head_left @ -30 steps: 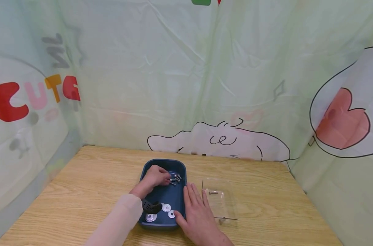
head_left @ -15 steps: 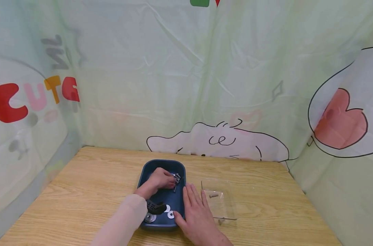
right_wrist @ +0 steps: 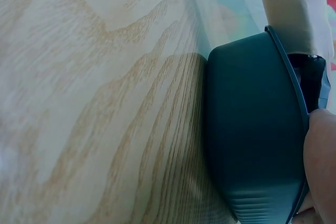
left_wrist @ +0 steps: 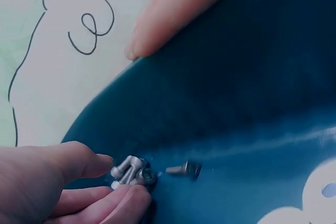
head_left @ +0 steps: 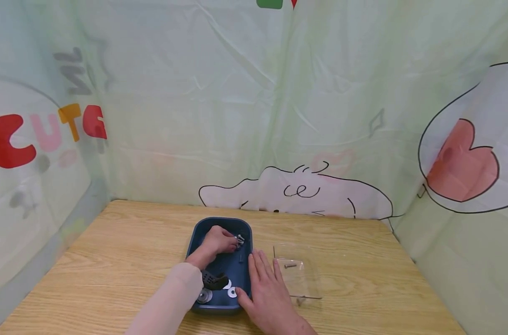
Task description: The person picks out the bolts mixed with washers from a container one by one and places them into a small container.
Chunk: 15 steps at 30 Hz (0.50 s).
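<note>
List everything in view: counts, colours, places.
Table: one, light brown, foreground.
Bin: one, dark blue, on the table.
Bolts: several, silver, bin's far end; overlap hides the count.
Washers: at least three, pale, bin's near end.
Clear box: one, transparent, right of the bin.
Grey bolt: one, grey, within the clear box's outline.
Small piece: one, grey, clear box's near edge.
Curtain: count unclear, pale green, printed, behind the table.
Strap: one, black, left wrist.
Sleeve: one, cream, left arm.
Left hand: one, inside bin, at the bolts.
Right hand: one, against bin's right side.
</note>
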### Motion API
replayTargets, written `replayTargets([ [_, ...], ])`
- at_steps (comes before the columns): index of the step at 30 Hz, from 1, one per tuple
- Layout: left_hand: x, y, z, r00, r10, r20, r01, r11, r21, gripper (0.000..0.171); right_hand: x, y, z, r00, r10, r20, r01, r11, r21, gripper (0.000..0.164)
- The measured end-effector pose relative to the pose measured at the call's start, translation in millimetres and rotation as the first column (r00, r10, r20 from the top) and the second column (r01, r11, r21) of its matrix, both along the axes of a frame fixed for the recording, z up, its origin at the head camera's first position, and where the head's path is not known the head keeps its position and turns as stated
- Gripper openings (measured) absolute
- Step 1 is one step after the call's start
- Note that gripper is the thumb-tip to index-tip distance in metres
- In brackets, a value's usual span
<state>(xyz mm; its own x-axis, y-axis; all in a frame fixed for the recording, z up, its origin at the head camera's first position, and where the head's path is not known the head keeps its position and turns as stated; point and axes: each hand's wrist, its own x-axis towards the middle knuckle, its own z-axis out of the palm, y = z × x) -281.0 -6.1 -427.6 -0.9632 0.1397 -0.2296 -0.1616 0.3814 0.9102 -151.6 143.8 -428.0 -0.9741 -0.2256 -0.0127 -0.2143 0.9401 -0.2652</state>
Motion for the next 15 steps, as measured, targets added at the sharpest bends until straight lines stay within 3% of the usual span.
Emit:
replayTargets([
  [15,2.6,12,-0.8,0.999,-0.022,0.047,0.016,0.993,0.119,0.022,-0.2,2,-2.3,1.0,0.023,-0.008,-0.023,1.0,-0.008,0.085],
])
